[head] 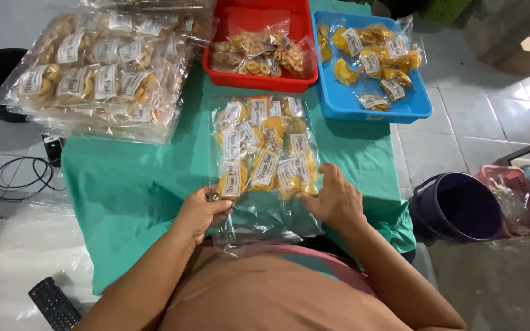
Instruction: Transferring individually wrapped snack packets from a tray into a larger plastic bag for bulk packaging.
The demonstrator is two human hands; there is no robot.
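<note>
On the green tablecloth (124, 190), nearest the body, a clear bag of small labelled yellow snack packets (264, 160) is pinched at its left edge by the left hand (202, 210) and pressed flat by the open right hand (335, 199). Beyond it, one red tray (259, 79), one blue tray (369, 107) and a larger packed bag (102, 67) are seen.

On the green-draped counter (130, 184) sit a red tray (259, 79) of ring-shaped snacks, a blue tray (345, 104) of yellow chip packets and a big clear bag of labelled snack packs (99, 67), while a purple bucket (458, 205), a pink basket (516, 184), a black remote (53, 303) and a black cable (23, 178) lie on the floor.
</note>
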